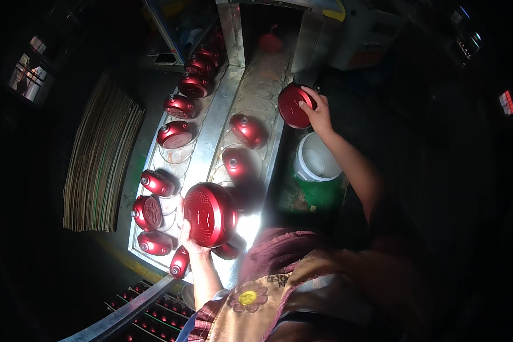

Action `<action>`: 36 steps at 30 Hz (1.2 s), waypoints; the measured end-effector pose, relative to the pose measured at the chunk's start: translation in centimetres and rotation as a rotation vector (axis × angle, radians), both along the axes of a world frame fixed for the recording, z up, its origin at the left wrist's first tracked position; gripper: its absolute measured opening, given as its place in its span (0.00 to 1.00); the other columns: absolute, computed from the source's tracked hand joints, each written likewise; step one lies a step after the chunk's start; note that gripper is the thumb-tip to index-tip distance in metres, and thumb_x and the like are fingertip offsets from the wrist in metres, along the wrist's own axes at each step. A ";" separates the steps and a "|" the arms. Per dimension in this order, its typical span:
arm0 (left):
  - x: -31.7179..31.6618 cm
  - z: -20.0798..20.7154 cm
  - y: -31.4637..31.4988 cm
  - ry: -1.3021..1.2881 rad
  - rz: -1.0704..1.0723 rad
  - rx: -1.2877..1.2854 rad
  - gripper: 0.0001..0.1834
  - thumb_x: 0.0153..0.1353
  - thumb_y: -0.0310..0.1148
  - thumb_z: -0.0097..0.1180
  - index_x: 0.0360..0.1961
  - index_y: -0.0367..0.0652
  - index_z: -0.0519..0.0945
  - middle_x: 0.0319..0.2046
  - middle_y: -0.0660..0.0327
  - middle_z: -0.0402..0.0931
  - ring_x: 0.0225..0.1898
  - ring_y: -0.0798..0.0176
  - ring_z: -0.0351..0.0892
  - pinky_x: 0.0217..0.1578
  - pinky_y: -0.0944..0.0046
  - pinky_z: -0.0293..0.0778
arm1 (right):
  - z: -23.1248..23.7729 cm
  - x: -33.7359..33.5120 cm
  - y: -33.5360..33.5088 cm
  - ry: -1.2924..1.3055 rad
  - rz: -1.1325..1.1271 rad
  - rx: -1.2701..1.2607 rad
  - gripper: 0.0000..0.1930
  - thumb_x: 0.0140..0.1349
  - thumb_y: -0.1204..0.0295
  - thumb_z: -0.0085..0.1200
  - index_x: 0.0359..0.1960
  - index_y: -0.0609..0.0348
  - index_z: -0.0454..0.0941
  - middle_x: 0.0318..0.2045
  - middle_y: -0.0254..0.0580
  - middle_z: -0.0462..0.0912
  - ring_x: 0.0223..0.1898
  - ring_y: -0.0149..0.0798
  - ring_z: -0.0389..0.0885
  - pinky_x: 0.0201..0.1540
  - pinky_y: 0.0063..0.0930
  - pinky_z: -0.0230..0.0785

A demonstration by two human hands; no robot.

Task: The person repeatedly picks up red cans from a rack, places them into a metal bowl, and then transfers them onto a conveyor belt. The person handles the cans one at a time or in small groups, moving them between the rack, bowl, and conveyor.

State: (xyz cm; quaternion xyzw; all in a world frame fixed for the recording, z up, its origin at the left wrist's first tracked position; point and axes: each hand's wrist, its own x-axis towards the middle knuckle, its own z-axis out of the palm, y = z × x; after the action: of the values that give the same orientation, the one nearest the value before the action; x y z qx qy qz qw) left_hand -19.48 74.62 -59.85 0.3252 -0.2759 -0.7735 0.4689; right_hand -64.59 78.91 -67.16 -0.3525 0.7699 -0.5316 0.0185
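My left hand [191, 238] grips a glossy red round pot [210, 214] by its side, with the dotted flat base facing up. The pot is held above the near part of the conveyor. Out to the right, my right hand [318, 110] holds another red pot [294, 106] by its rim, thumb on the flat face and fingers behind. It hangs just past the conveyor's right edge, above a white bucket [318, 158]. Two more red pots, a farther one [249, 131] and a nearer one [237, 164], lie on their sides in the right lane.
A metal-edged conveyor [222, 122] runs away from me in two lanes. Several red pots [175, 135] line the left lane. A stack of cardboard sheets [104, 159] stands to the left. At the far end, a metal opening [271, 28] frames another red piece.
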 end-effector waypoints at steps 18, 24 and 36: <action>-26.0 5.2 -15.1 -0.565 -0.022 -0.425 0.30 0.65 0.24 0.54 0.69 0.39 0.63 0.62 0.54 0.67 0.59 0.63 0.70 0.58 0.63 0.70 | -10.3 -18.9 -25.3 -0.004 0.067 0.177 0.28 0.54 0.75 0.65 0.55 0.25 0.79 0.64 0.50 0.65 0.62 0.55 0.67 0.65 0.40 0.64; -44.3 -2.9 -26.4 -0.943 -0.148 -0.896 0.33 0.53 0.36 0.67 0.60 0.41 0.74 0.55 0.46 0.73 0.59 0.47 0.69 0.62 0.54 0.64 | -10.7 -21.9 -30.0 -0.279 0.225 0.052 0.27 0.57 0.77 0.60 0.55 0.26 0.79 0.69 0.52 0.59 0.67 0.56 0.63 0.66 0.39 0.63; -60.2 -16.2 -33.1 -1.597 -0.493 -0.765 0.38 0.55 0.49 0.62 0.69 0.64 0.65 0.67 0.36 0.55 0.57 0.33 0.71 0.59 0.45 0.70 | -11.6 -15.1 -13.9 -0.252 0.307 -0.125 0.21 0.60 0.83 0.53 0.56 0.58 0.76 0.60 0.47 0.74 0.63 0.45 0.70 0.67 0.35 0.59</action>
State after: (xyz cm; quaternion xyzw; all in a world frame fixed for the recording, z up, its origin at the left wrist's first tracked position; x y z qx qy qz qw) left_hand -79.66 41.56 -76.02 0.5175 -0.8165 -0.2533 0.0368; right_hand -79.64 65.00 -78.80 -0.3968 0.6643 -0.6092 0.1737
